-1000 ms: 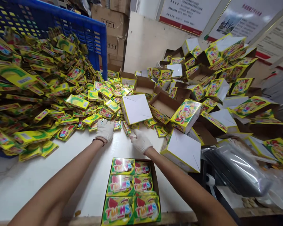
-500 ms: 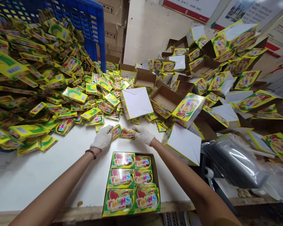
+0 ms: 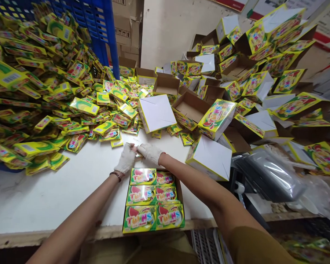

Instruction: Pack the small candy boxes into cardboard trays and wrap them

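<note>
My left hand [image 3: 127, 158], in a white glove with bare fingertips, is closed just beyond the open display carton [image 3: 179, 194]. Beside it, my right hand [image 3: 150, 153] is closed too, and the fingers of both nearly meet. Between them a small "TWINS" candy box [image 3: 139, 156] shows only in part; the hands hide the rest, so I cannot tell how many boxes they hold. Candy boxes [image 3: 140, 195] with watermelon pictures fill the carton in two columns, faces up. The carton stands at the table's front edge.
A large heap of candy boxes [image 3: 57, 95] spills from a blue crate [image 3: 101, 31] on the left. Unfilled display cartons [image 3: 158, 113] are piled at the back and right. A dark, shiny plastic-covered object [image 3: 272, 176] lies right, near the wooden table edge [image 3: 57, 234].
Both hands have come together and closer to the carton, bringing the small candy boxes they gripped apart into one spot. The camera view has shifted slightly.
</note>
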Demonstrator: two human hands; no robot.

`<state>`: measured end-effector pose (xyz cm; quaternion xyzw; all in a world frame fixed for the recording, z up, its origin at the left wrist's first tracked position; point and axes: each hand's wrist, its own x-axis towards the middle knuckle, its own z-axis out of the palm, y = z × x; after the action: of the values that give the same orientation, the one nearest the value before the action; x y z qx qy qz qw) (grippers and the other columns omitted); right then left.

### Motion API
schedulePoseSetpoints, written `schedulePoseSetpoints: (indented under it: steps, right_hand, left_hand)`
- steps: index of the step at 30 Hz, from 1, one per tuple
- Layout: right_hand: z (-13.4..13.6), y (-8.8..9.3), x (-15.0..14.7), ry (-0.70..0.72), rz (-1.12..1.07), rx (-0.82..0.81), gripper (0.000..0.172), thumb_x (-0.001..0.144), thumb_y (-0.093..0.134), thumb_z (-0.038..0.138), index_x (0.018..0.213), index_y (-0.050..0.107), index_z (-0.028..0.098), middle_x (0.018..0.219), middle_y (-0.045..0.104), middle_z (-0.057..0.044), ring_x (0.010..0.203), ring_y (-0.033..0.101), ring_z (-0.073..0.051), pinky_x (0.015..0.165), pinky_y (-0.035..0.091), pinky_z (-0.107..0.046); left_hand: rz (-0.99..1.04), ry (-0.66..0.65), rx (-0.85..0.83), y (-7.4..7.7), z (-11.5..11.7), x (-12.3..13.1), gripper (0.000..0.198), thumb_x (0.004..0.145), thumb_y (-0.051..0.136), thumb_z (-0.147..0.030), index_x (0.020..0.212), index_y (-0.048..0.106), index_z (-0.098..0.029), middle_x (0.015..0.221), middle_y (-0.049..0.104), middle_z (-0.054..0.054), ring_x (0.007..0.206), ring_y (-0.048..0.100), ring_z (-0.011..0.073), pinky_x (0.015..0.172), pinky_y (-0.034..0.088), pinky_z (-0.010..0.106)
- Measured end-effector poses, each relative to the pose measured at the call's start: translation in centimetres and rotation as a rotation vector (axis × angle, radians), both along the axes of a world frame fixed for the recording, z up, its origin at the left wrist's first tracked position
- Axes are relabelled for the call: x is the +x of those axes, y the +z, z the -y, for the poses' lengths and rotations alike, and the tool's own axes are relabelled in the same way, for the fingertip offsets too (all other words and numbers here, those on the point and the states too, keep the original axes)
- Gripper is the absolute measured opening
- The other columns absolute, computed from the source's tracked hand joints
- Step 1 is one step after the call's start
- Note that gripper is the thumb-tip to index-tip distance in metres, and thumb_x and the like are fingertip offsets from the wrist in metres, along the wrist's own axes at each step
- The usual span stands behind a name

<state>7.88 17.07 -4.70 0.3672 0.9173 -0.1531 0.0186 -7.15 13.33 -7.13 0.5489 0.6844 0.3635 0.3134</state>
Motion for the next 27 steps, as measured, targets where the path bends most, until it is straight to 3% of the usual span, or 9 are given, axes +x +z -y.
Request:
schedulePoseSetpoints:
  steps: [4, 6, 9, 11, 14, 18, 23, 27]
  right_hand:
    - [1.0, 4.0, 2.8, -0.247, -0.091, -0.023, 0.026, 0.087, 0.060, 0.025, 0.112, 0.059, 0.016, 0.109, 0.060, -0.011, 0.098, 0.055, -0.023, 0.087, 0.044, -0.035]
    - [2.6, 6.4, 5.8, -0.311, -0.263, -0.129, 0.026, 0.086, 0.060, 0.024, 0.110, 0.059, 0.016, 0.104, 0.060, -0.007, 0.095, 0.054, -0.020, 0.085, 0.044, -0.032]
    - [6.2, 8.7, 9.9, -0.253, -0.434, -0.482, 0.040, 0.086, 0.055, 0.019, 0.125, 0.053, 0.015, 0.104, 0.062, -0.003, 0.093, 0.056, -0.017, 0.082, 0.046, -0.030]
    - [8.7, 8.9, 11.4, -0.235, -0.393, -0.646, 0.044, 0.086, 0.054, 0.017, 0.130, 0.052, 0.016, 0.107, 0.064, -0.003, 0.094, 0.058, -0.017, 0.082, 0.048, -0.029]
    - [11.3, 8.0, 11.1, -0.217, -0.183, -0.590, 0.038, 0.086, 0.057, 0.018, 0.124, 0.058, 0.018, 0.116, 0.065, -0.007, 0.100, 0.059, -0.020, 0.087, 0.047, -0.032]
    - [12.3, 7.1, 8.8, -0.133, 0.053, -0.407, 0.023, 0.090, 0.054, 0.017, 0.110, 0.064, 0.015, 0.113, 0.067, -0.013, 0.096, 0.060, -0.023, 0.083, 0.045, -0.033]
    - [11.9, 7.2, 7.7, -0.107, 0.088, -0.401, 0.017, 0.093, 0.050, 0.020, 0.101, 0.065, 0.014, 0.099, 0.068, -0.010, 0.082, 0.058, -0.019, 0.071, 0.041, -0.028]
    - [11.7, 6.5, 7.9, -0.093, 0.109, -0.417, 0.019, 0.095, 0.050, 0.022, 0.104, 0.065, 0.015, 0.105, 0.067, -0.009, 0.089, 0.059, -0.020, 0.075, 0.043, -0.028]
  left_hand:
    - [0.002, 0.109, 0.050, 2.5, 2.3, -1.1, 0.036, 0.092, 0.037, -0.040, 0.116, 0.052, -0.017, 0.112, 0.066, 0.012, 0.089, 0.065, 0.0221, 0.087, 0.054, 0.041]
    - [-0.026, 0.011, 0.167, 3.6, 5.0, -1.5, 0.036, 0.091, 0.042, -0.042, 0.114, 0.056, -0.018, 0.115, 0.066, 0.010, 0.090, 0.066, 0.0215, 0.088, 0.055, 0.040]
    - [-0.158, -0.286, 0.417, 4.5, 9.7, -0.9, 0.031, 0.093, 0.046, -0.038, 0.113, 0.062, -0.019, 0.119, 0.066, 0.009, 0.108, 0.063, 0.0236, 0.099, 0.052, 0.041]
    - [-0.327, -0.475, 0.512, 4.4, 12.3, 0.2, 0.034, 0.093, 0.047, -0.032, 0.121, 0.061, -0.017, 0.128, 0.064, 0.013, 0.123, 0.057, 0.0270, 0.109, 0.046, 0.046]
    - [-0.617, -0.608, 0.547, 3.8, 14.4, 1.6, 0.045, 0.091, 0.049, -0.027, 0.131, 0.057, -0.008, 0.138, 0.057, 0.020, 0.133, 0.049, 0.0357, 0.115, 0.037, 0.056]
    - [-0.734, -0.596, 0.576, 3.2, 14.6, 1.9, 0.044, 0.093, 0.046, -0.025, 0.131, 0.058, -0.005, 0.137, 0.059, 0.021, 0.132, 0.050, 0.0360, 0.115, 0.037, 0.055]
    - [-0.694, -0.565, 0.569, 3.3, 14.6, 1.4, 0.040, 0.095, 0.044, -0.025, 0.127, 0.060, -0.008, 0.135, 0.060, 0.018, 0.133, 0.050, 0.0333, 0.116, 0.037, 0.054]
    - [-0.629, -0.552, 0.550, 3.0, 14.6, 1.3, 0.042, 0.095, 0.044, -0.026, 0.131, 0.058, -0.008, 0.138, 0.059, 0.019, 0.134, 0.049, 0.0325, 0.117, 0.036, 0.055]
